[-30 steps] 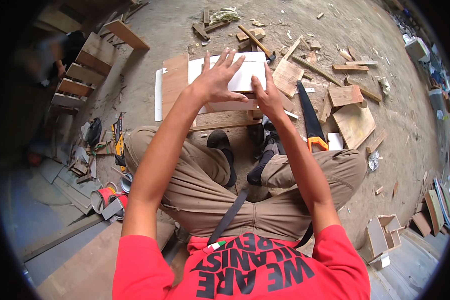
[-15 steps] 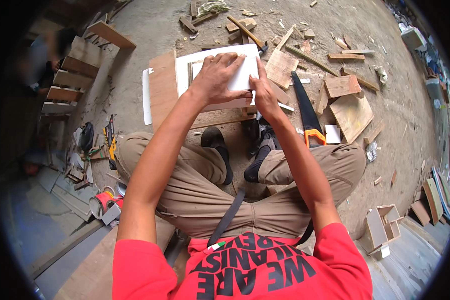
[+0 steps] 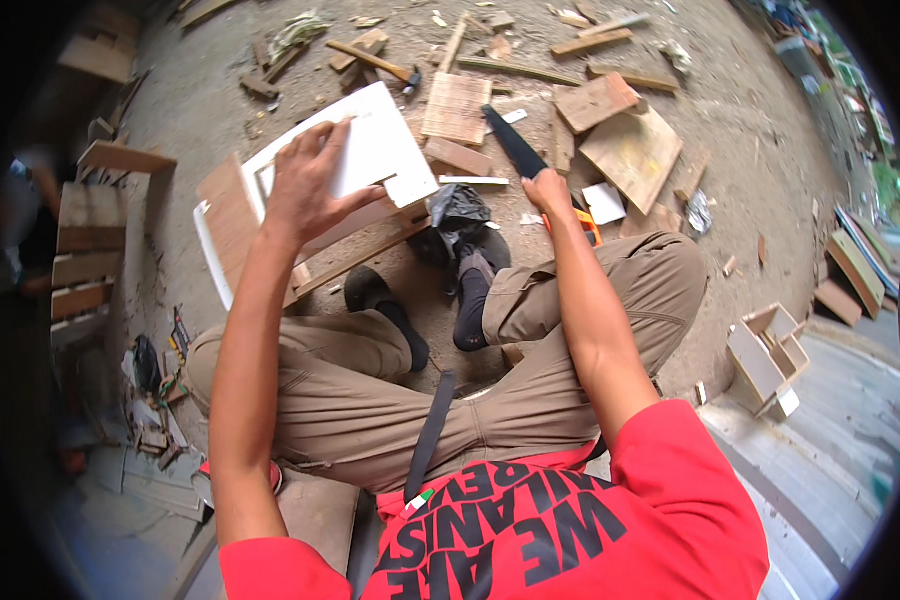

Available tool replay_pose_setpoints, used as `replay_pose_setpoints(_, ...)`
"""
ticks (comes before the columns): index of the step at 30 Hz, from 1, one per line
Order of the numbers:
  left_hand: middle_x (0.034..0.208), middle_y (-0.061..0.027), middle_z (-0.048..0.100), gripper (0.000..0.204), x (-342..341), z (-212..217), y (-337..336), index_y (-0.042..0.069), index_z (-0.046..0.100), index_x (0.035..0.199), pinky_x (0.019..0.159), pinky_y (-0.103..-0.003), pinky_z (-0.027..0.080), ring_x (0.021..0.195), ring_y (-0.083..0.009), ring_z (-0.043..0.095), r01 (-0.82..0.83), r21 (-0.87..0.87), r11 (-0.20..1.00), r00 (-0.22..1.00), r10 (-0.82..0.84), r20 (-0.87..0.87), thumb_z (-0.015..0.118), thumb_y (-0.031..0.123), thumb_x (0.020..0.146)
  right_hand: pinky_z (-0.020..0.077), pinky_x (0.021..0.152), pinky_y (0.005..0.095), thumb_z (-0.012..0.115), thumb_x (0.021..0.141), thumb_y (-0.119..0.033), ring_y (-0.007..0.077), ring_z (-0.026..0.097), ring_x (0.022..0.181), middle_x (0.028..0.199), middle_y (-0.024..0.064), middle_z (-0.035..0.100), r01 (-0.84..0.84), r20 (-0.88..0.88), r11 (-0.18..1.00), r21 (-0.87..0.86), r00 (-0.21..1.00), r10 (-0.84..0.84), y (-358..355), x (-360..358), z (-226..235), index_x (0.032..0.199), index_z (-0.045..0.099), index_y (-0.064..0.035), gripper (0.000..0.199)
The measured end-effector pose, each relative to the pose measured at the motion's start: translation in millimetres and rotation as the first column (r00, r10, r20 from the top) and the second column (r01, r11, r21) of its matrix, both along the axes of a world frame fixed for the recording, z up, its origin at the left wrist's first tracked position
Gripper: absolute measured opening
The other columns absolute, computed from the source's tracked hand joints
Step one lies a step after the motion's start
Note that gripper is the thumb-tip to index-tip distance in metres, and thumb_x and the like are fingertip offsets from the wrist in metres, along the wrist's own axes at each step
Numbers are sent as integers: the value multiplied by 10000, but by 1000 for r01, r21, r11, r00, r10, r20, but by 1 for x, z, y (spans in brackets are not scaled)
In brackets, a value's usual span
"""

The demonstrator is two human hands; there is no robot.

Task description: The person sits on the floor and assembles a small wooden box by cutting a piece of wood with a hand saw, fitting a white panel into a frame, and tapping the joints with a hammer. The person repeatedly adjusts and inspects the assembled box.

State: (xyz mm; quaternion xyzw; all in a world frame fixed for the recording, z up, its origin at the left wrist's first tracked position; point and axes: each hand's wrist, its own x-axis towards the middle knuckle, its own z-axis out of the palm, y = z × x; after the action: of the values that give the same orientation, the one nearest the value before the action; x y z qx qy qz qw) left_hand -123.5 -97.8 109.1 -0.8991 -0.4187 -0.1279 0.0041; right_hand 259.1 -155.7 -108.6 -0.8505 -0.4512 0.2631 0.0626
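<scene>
White board (image 3: 370, 150); orange-handled saw (image 3: 530, 165); khaki trousers (image 3: 370, 390).

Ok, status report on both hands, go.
Left hand flat on white panel, pinning it to the board. Right hand on handsaw handle. Wood scraps close by.

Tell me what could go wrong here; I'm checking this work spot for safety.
1. The right hand is at the handsaw, close to the blade, and might get cut.
2. The feet wear only socks among loose wood scraps on the ground, so splinters or nails are a risk.
3. The left hand alone steadies the white board, which could slip.
</scene>
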Motion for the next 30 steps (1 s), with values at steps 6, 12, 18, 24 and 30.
replay_pose_setpoints(6,1351,-157,518,1008,0,-3,-2,67,476,1468,1070,-458,360,1264,-327,490,-43,-44,998,999,43,-16,756,679,718,398,1093,478,629,920,-228,329,491,1352,1442,170,526,228,115,879,-418,973,-198,-82,21,-39,1283,649,-82,391)
replay_pose_setpoints(12,1379,-167,518,1018,-2,-2,-2,76,474,1469,1091,-469,356,1286,-336,487,-58,-58,997,998,58,0,734,709,716,420,1077,461,616,926,-176,327,541,1311,1381,163,590,114,145,881,-459,988,-52,-73,26,-60,1282,645,-86,369)
replay_pose_setpoints(18,1388,-166,534,1045,-3,-4,6,100,470,1473,1093,-491,357,1276,-362,508,-49,-54,997,999,48,-10,705,756,694,432,1003,470,550,967,-277,324,617,1218,1308,154,648,138,270,905,-402,962,-27,-75,41,-100,1212,704,-109,335)
replay_pose_setpoints(24,1421,-154,503,1199,-12,-8,-1,88,434,1494,1176,-571,242,1372,-293,435,-109,-83,990,994,108,-17,732,812,586,378,1043,518,611,915,-379,347,504,1328,1378,162,595,-105,240,904,-416,945,220,-61,18,-76,1247,685,-100,440)
replay_pose_setpoints(30,1489,-163,440,1224,-11,3,-1,54,372,1516,1210,-556,193,1435,-315,351,-137,-97,986,990,139,6,774,756,597,501,693,414,486,883,-354,337,704,757,711,172,695,-150,-332,980,132,925,186,-39,20,-69,812,717,-10,420)
